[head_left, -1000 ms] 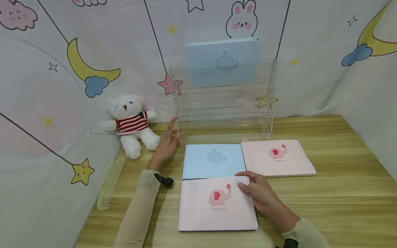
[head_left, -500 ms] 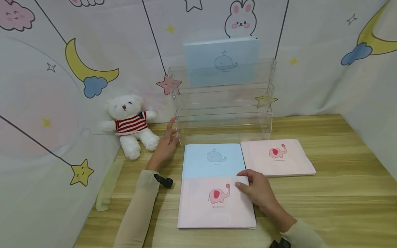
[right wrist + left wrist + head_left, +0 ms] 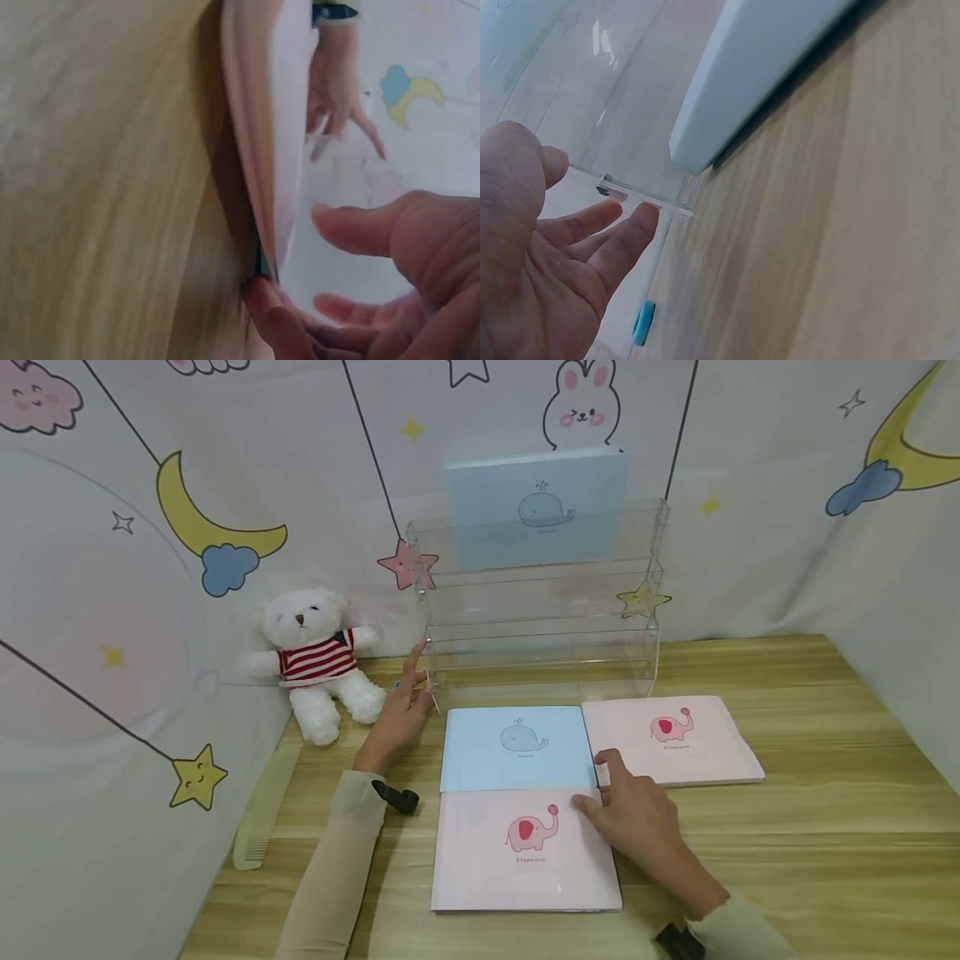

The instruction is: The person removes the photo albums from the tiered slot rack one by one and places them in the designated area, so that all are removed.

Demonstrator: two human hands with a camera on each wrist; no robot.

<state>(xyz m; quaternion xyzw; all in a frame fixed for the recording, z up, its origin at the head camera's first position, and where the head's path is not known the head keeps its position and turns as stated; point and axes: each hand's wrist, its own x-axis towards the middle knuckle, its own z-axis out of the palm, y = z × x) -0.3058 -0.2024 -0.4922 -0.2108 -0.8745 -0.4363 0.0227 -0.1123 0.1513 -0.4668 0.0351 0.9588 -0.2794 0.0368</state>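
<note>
My left hand (image 3: 401, 718) touches the left side of the clear tiered rack (image 3: 540, 656) with fairly straight fingers. In the left wrist view, those fingertips (image 3: 646, 216) lie against the rack's side edge. My right hand (image 3: 637, 810) is at the upper right corner of the near pink elephant book (image 3: 495, 877). In the right wrist view, its thumb (image 3: 352, 229) stands apart from the cover while the lower fingers (image 3: 270, 307) touch near the corner. A blue whale book (image 3: 472, 752) lies directly behind the near pink one. A second pink elephant book (image 3: 622, 743) lies to its right.
Another blue whale book (image 3: 487, 493) stands in the rack's top tier. A white teddy bear (image 3: 315, 652) in a striped shirt sits left of the rack. A pale comb (image 3: 266, 810) lies at the left, and a small blue ring-like thing (image 3: 643, 322) is near my left hand.
The near pink book has slid slightly back against the blue one. My right hand has loosened its pinch on that book's corner and spread its fingers. The left hand stays at the rack.
</note>
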